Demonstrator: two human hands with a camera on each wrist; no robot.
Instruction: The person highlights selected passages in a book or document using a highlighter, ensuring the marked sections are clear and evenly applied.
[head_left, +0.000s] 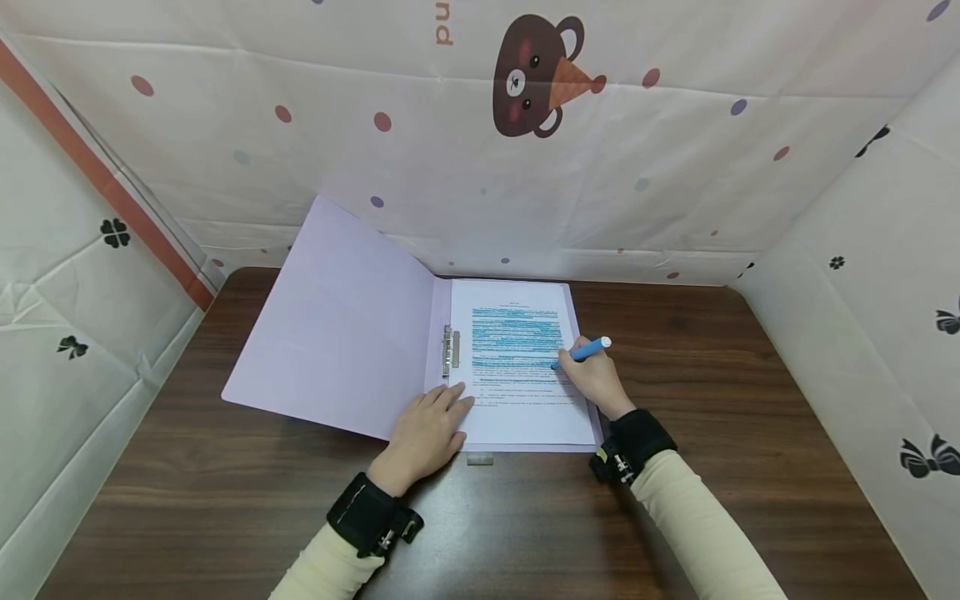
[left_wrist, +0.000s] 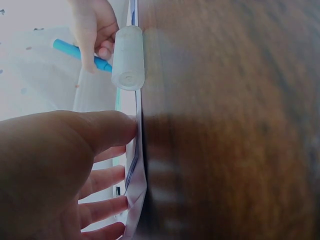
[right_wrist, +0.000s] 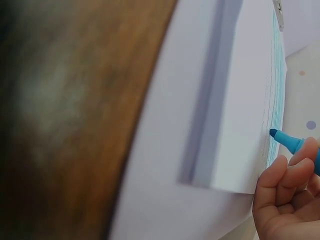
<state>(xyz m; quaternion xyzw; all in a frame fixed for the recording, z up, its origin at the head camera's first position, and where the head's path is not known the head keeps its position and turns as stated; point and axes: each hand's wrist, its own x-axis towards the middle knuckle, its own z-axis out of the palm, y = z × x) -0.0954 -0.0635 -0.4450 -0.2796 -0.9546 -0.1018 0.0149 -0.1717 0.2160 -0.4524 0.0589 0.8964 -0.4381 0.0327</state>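
Observation:
My right hand (head_left: 602,385) pinches a blue marker (head_left: 588,349), its dark tip down at the right end of a line on a printed sheet (head_left: 525,425). Blue highlighting covers the upper and middle lines of text; the lowest lines are unmarked. In the right wrist view the marker's tip (right_wrist: 273,132) is uncapped. The sheet lies in an opened light purple folder (head_left: 337,325) with a metal clip (head_left: 447,350) at its spine. My left hand (head_left: 422,437) rests with fingers extended on the sheet's lower left corner and the folder's edge.
A small translucent whitish cylinder (left_wrist: 128,60) lies on the brown wooden table (head_left: 720,375), just in front of the folder's near edge. The folder's cover is spread to the left, raised toward the back. Patterned white cloth (head_left: 450,167) walls stand behind and at both sides.

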